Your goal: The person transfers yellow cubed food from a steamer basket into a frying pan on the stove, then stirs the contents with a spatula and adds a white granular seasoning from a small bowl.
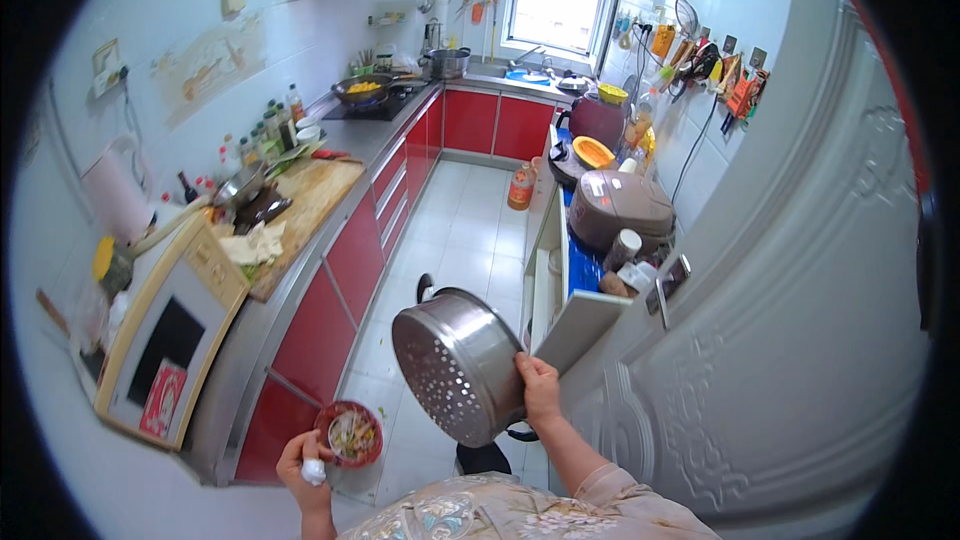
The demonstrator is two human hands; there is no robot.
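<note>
My right hand [538, 384] grips the rim of a stainless-steel steamer pot insert [450, 360]. The insert is tipped on its side in the air, so its perforated base faces left. One dark loop handle sticks up at its far side, and another shows underneath, near my right forearm. My left hand [301, 457] is at the lower left with its fingers curled around a small white object [313, 472], too small to identify. Just beyond those fingers, a red waste bin [324, 417] with food scraps inside stands on the floor.
A microwave oven [172, 345] and a wooden cutting board [330, 184] sit on the left counter. A frying pan [363, 90] with yellow food is on the stove. At right, a rice cooker [621, 206] stands on a cabinet, near a grey door [720, 330]. An oil bottle [520, 186] stands on the floor.
</note>
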